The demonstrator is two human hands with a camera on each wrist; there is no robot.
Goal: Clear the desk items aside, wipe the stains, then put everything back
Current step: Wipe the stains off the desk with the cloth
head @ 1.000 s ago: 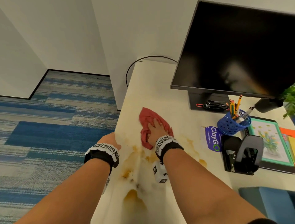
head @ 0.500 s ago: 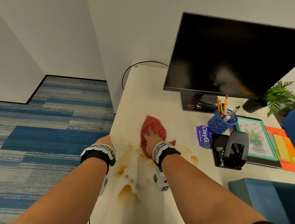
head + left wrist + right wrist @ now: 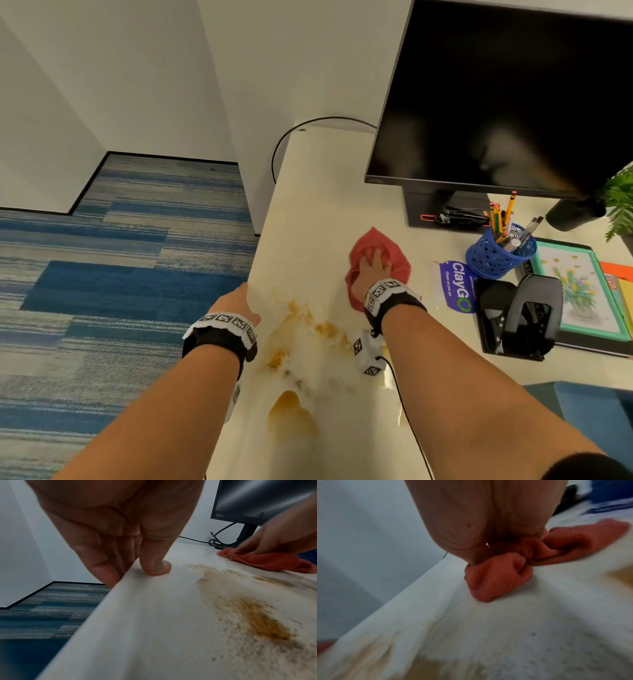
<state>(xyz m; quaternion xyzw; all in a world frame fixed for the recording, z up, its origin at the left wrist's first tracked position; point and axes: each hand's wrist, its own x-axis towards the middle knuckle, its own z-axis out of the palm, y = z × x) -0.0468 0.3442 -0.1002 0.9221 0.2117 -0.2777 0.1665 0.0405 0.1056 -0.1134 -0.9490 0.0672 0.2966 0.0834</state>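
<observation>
A red cloth [image 3: 383,245] lies bunched on the cream desk [image 3: 325,192], and my right hand [image 3: 371,269] presses flat on it with fingers stretched forward. The right wrist view shows the cloth [image 3: 496,580] folded under the heel of that hand [image 3: 488,520]. Brown stains [image 3: 291,407] spread over the desk nearer to me, left of my right forearm. My left hand [image 3: 236,305] holds the desk's left edge. In the left wrist view its thumb [image 3: 154,566] lies on top and its fingers [image 3: 102,568] go down the side, beside a large stain [image 3: 257,615].
To the right stand a ClayGo sticker [image 3: 457,287], a blue pen cup [image 3: 493,257], a black hole punch [image 3: 520,318] and a framed flower picture [image 3: 579,291]. A monitor [image 3: 496,102] and a plant [image 3: 620,202] fill the back right. Carpet lies beyond the left edge.
My right hand has slid the cloth to the right, away from the stains and closer to the sticker. My left hand has stayed on the desk edge.
</observation>
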